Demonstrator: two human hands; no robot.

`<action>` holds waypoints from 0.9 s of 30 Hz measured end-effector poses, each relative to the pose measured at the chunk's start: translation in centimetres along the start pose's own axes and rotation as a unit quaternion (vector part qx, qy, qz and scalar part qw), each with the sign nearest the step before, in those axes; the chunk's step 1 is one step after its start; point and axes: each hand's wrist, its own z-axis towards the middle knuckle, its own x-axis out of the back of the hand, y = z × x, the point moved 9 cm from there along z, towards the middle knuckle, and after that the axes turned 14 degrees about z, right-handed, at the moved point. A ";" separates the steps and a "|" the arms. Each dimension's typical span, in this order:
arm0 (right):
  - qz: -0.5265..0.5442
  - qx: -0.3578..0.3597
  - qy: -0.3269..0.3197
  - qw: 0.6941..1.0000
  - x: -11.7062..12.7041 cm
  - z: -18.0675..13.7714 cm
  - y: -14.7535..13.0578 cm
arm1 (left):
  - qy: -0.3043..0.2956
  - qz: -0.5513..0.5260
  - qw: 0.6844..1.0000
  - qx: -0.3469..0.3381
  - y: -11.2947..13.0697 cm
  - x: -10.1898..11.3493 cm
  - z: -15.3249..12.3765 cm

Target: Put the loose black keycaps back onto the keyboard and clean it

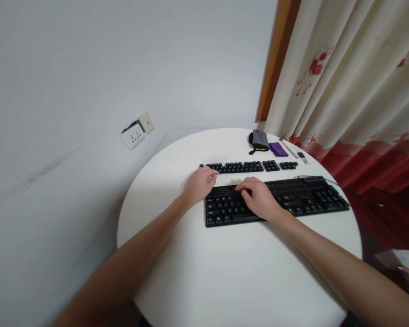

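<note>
Wall socket (132, 136) is mounted on the white wall, left of the round white table (225, 272). Left hand (199, 184) rests at the top-left corner of the black keyboard (293, 200), fingers loosely curled and thumb pointing right; whether it holds anything cannot be told. The keyboard lies across the middle of the table, cable leaving its far right end. Loose keycaps (236, 167) sit in a row just behind it. Right hand (259, 197) lies palm down on the keyboard's left-centre, fingers bent onto the keys; any grip is hidden. A grey pouch (259, 140) and a purple cloth (278, 149) lie at the far edge, near the flowered curtain (354, 91).
</note>
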 end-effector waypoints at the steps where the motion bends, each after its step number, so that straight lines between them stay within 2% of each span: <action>1: 0.000 -0.001 -0.003 1.000 -0.1 0.0 0.0 | 0.005 0.006 1.000 -0.002 0.0 -0.2 0.0; 4: 0.001 -0.003 -0.009 1.000 -0.3 0.0 -0.1 | 0.011 0.028 1.000 -0.008 0.4 -0.7 0.2; 16: 0.010 0.008 -0.011 1.000 -0.4 0.1 -0.5 | -0.036 0.097 0.995 -0.002 0.9 -3.0 0.8; 27: 0.020 0.012 -0.009 1.000 -0.1 0.1 -1.0 | -0.060 0.104 0.993 0.002 0.8 -3.3 0.9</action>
